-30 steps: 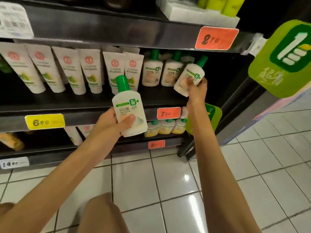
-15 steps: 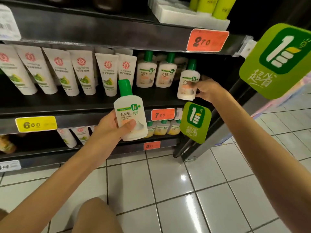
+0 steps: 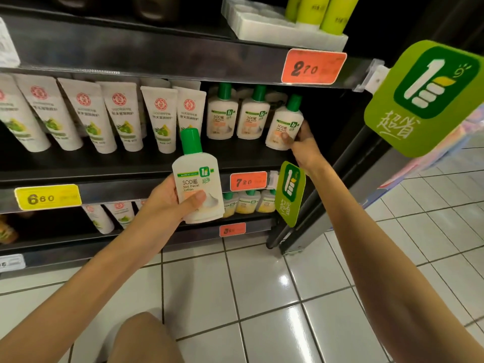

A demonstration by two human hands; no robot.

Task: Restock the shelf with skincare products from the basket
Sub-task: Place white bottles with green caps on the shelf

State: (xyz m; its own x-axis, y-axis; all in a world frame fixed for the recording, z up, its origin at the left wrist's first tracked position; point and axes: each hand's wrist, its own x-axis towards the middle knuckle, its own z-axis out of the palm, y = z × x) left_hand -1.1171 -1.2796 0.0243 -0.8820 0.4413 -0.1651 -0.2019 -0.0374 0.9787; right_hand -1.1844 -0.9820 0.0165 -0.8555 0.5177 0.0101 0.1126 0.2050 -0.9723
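The left grip (image 3: 167,203) is clamped on a white lotion bottle with a green cap, the front bottle (image 3: 197,184), thumb across the lower label and fingers behind it. It is held upright in the air in front of the shelf edge, just to 9 o'clock of the view's centre, its label reading "SOD Facial Lotion".

The right grip (image 3: 301,145) sits at 1 o'clock of centre, inside the middle shelf (image 3: 131,163), thumb and fingers closed round the lower half of a matching bottle, the tilted bottle (image 3: 284,127). This one leans with its cap toward 1 o'clock. Whether its base touches the shelf board I cannot tell.

Just to 9 o'clock of the tilted bottle stand two more bottles (image 3: 237,116) of the same kind, upright and side by side. Further toward 9 o'clock runs a row of white tubes (image 3: 117,113) with red round logos, caps down.

An orange price tag (image 3: 248,181) hangs on the shelf edge at 3 o'clock of the front bottle, with a small green sign (image 3: 289,192) just beside it. A yellow price tag (image 3: 47,197) sits far out at 9 o'clock. A large green sign (image 3: 424,98) juts out at 2 o'clock. The white tiled floor (image 3: 262,284) fills 6 o'clock
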